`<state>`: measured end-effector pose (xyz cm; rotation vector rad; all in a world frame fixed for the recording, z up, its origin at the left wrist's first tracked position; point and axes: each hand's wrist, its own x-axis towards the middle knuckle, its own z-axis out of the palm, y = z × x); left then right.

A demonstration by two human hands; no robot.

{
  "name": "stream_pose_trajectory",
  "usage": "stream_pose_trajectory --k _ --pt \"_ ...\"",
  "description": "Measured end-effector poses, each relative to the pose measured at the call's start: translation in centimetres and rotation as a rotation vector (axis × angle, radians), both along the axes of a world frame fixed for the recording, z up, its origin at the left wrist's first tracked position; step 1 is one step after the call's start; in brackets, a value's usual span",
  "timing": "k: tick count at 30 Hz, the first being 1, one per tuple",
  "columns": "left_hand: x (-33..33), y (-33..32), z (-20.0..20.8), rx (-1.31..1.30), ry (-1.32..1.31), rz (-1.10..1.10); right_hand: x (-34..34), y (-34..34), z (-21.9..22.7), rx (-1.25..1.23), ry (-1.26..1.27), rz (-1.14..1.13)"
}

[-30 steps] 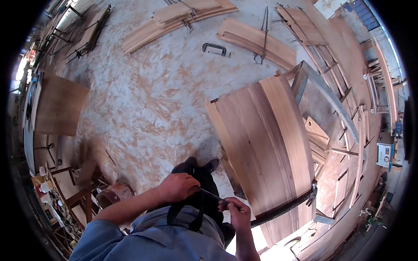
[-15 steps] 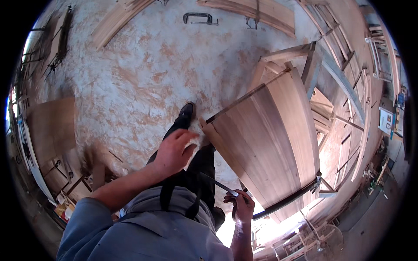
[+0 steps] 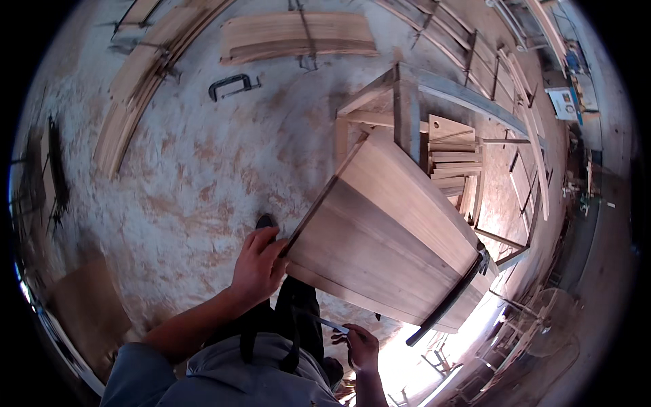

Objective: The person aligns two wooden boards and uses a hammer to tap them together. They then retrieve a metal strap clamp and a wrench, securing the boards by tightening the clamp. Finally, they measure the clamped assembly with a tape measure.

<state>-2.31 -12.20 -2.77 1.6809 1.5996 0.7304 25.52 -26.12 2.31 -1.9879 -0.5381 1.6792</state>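
Note:
A wide panel of joined boards (image 3: pixel 380 234), pale and darker brown, stands tilted in front of me, right of centre. My left hand (image 3: pixel 256 270) is at its near left corner, fingers bent round the edge. My right hand (image 3: pixel 363 348), low and near my body, is closed on a thin, flat metal strip (image 3: pixel 334 326) that points left; its exact kind is unclear. A dark bar clamp (image 3: pixel 451 293) lies across the panel's lower right end.
Behind the panel stands a grey-brown frame (image 3: pixel 407 112) with stacked boards (image 3: pixel 453 163) beside it. A C-clamp (image 3: pixel 234 86) lies on the floor. Clamped planks (image 3: pixel 298 37) lie at the far side, more planks (image 3: pixel 125 129) at left. A fan (image 3: pixel 553 322) stands at lower right.
My left hand has moved from free air to the panel's corner. My view has shifted to the right. The right hand keeps the metal strip.

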Motion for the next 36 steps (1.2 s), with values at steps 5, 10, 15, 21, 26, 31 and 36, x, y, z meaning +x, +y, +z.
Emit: stream_pose_trajectory --k 5,10,15,21,26,31,36 --pt "1.6 8.6 0.7 0.061 -0.050 0.004 -1.3 -0.6 1.9 -0.015 0.021 -0.205" --pt "1.9 11.3 2.4 0.021 0.020 -0.061 -2.1 -1.7 2.7 -0.006 -0.022 -0.261" --pt "1.0 4.9 3.5 -0.093 -0.034 -0.273 -2.0 -3.9 1.6 0.060 0.102 -0.305" --pt "4.4 -6.0 8.1 -0.225 -0.100 -0.763 -1.9 -4.1 2.9 0.193 0.154 -0.086" --pt "7.8 -11.7 8.7 -0.271 0.070 -0.948 -0.1 -10.1 4.3 0.382 0.206 -0.147" --pt "13.0 -18.7 10.1 -0.230 0.183 -1.025 2.0 -24.1 2.5 0.423 0.288 -0.398" --pt "18.5 -26.7 10.3 -0.047 0.095 -1.219 4.5 -36.8 3.6 0.623 -0.194 -0.295"
